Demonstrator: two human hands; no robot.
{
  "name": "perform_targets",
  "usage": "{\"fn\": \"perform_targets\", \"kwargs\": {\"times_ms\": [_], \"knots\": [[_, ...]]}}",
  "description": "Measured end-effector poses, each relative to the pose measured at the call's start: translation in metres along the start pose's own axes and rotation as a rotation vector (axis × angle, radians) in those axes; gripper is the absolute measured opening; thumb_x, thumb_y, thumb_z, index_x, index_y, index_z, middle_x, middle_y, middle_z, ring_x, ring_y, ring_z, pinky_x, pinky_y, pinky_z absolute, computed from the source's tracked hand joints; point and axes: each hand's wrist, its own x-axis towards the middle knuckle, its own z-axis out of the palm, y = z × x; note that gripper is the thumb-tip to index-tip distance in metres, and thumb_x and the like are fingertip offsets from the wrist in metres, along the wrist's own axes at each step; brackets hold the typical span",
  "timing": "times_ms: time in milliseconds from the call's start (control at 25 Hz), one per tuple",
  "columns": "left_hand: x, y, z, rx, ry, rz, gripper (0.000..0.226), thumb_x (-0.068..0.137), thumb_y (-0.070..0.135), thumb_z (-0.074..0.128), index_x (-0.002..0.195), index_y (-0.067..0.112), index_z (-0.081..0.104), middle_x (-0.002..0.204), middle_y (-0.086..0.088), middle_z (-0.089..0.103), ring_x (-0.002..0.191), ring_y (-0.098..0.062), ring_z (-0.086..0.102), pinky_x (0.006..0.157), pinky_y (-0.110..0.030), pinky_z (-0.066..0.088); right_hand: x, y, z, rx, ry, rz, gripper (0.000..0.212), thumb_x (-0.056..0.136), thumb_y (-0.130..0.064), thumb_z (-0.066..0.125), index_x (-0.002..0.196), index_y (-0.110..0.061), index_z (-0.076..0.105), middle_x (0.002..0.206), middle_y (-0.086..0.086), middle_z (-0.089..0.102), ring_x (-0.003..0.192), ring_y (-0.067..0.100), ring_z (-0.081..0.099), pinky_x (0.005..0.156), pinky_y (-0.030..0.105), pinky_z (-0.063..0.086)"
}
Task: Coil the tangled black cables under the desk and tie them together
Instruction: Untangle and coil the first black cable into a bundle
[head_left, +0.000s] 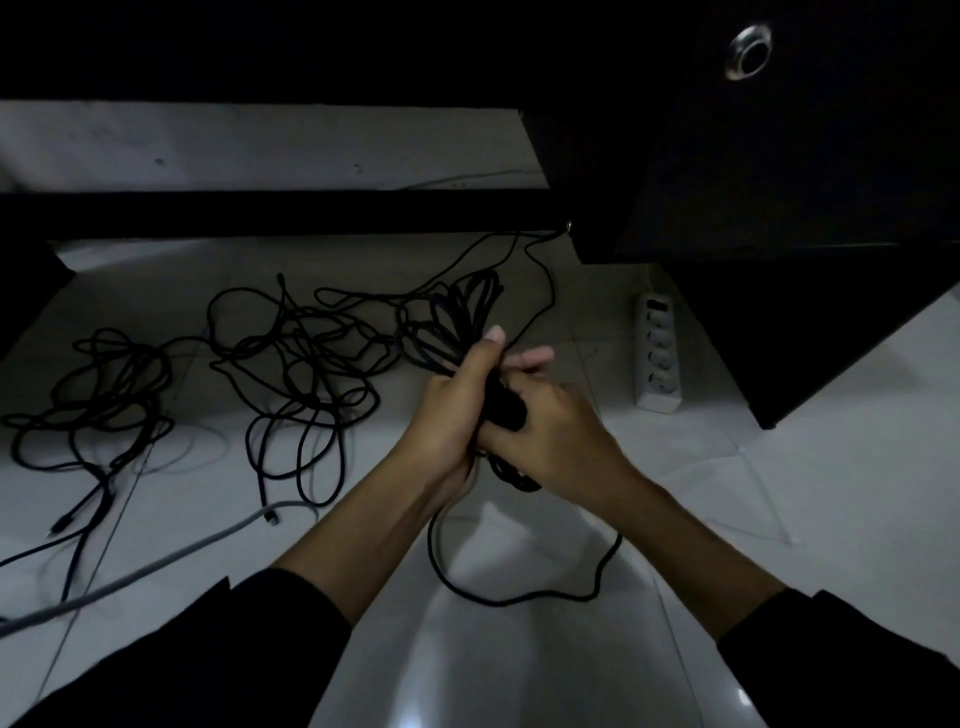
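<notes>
A coiled bundle of black cable is held above the white tiled floor at the centre of the view. My left hand grips the bundle's middle from the left, thumb pointing up. My right hand wraps around the same bundle from the right, fingers curled over a dark wrapped section. A loose black tail hangs from the bundle and loops on the floor below my wrists. A tangled heap of black cables lies on the floor to the left. Another tangle lies farther left.
A white power strip lies on the floor right of my hands, beside a black desk cabinet. A black desk crossbar spans the back. A grey cable runs across the floor at lower left.
</notes>
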Motion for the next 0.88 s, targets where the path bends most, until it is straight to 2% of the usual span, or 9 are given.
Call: {"fn": "perform_targets", "kwargs": {"times_ms": [120,240,320,400,560,600,680,760,880], "knots": [[0.002,0.01,-0.007,-0.022,0.036,0.021,0.049,0.099,0.037,0.046,0.065,0.014,0.073,0.083,-0.006,0.076,0.096,-0.022,0.07,0.081,-0.029,0.056,-0.003,0.005,-0.017,0.345,-0.313,0.183,0.019,0.084,-0.042,0.069,0.096,-0.027,0.065,0.085,0.002,0.073,0.069,0.018,0.069,0.063,0.034,0.054],[0.009,0.02,-0.019,-0.137,0.127,0.078,0.044,0.098,0.028,0.049,0.056,0.013,0.047,0.051,0.0,0.047,0.056,-0.019,0.057,0.061,-0.03,0.055,-0.019,0.02,-0.021,0.475,-0.443,0.285,0.04,0.084,-0.052,0.059,0.1,-0.016,0.066,0.075,0.005,0.071,0.062,0.023,0.06,0.057,0.031,0.044],[0.013,0.023,-0.026,-0.172,0.125,0.098,0.038,0.098,0.024,0.048,0.061,0.017,0.04,0.051,0.004,0.033,0.042,-0.012,0.038,0.049,-0.025,0.048,-0.026,0.033,-0.023,0.563,-0.442,0.323,0.041,0.087,-0.046,0.056,0.097,-0.007,0.066,0.068,0.002,0.062,0.064,0.016,0.056,0.06,0.025,0.044],[0.015,0.022,-0.031,-0.173,0.114,0.096,0.032,0.099,0.021,0.046,0.067,0.019,0.042,0.05,0.005,0.03,0.038,-0.009,0.029,0.044,-0.022,0.04,-0.029,0.043,-0.027,0.607,-0.457,0.34,0.028,0.091,-0.033,0.055,0.092,-0.007,0.067,0.067,0.0,0.058,0.066,0.012,0.054,0.066,0.022,0.046],[0.018,0.026,-0.036,-0.127,0.097,0.104,0.029,0.098,0.018,0.044,0.069,0.018,0.042,0.048,0.006,0.03,0.034,-0.007,0.024,0.038,-0.02,0.031,-0.033,0.057,-0.029,0.601,-0.544,0.356,0.017,0.098,-0.021,0.049,0.088,-0.016,0.062,0.082,0.004,0.062,0.081,0.018,0.061,0.081,0.033,0.049],[0.018,0.027,-0.038,-0.11,0.1,0.104,0.03,0.098,0.018,0.044,0.068,0.018,0.041,0.048,0.006,0.03,0.034,-0.007,0.024,0.038,-0.02,0.03,-0.035,0.057,-0.029,0.582,-0.545,0.374,0.017,0.1,-0.023,0.047,0.091,-0.018,0.061,0.084,0.004,0.062,0.082,0.019,0.062,0.084,0.036,0.049],[0.02,0.028,-0.041,-0.072,0.11,0.095,0.031,0.097,0.018,0.045,0.067,0.019,0.04,0.05,0.005,0.03,0.035,-0.009,0.023,0.038,-0.02,0.03,-0.036,0.054,-0.032,0.466,-0.5,0.35,0.018,0.101,-0.027,0.045,0.098,-0.022,0.062,0.084,0.0,0.058,0.079,0.014,0.059,0.077,0.028,0.05],[0.021,0.029,-0.045,-0.001,0.107,0.09,0.031,0.097,0.019,0.046,0.066,0.018,0.039,0.052,0.003,0.031,0.036,-0.01,0.024,0.04,-0.022,0.031,-0.031,0.045,-0.04,0.133,-0.447,0.172,0.02,0.1,-0.031,0.046,0.101,-0.028,0.065,0.085,-0.013,0.059,0.078,0.001,0.056,0.072,0.018,0.046],[0.02,0.03,-0.045,0.136,0.075,0.08,0.032,0.097,0.022,0.047,0.067,0.017,0.039,0.054,0.002,0.037,0.038,-0.011,0.026,0.041,-0.023,0.034,-0.016,0.028,-0.047,-0.274,-0.485,-0.101,0.019,0.097,-0.036,0.052,0.103,-0.03,0.068,0.09,-0.014,0.05,0.088,-0.002,0.05,0.075,0.015,0.04]]}}
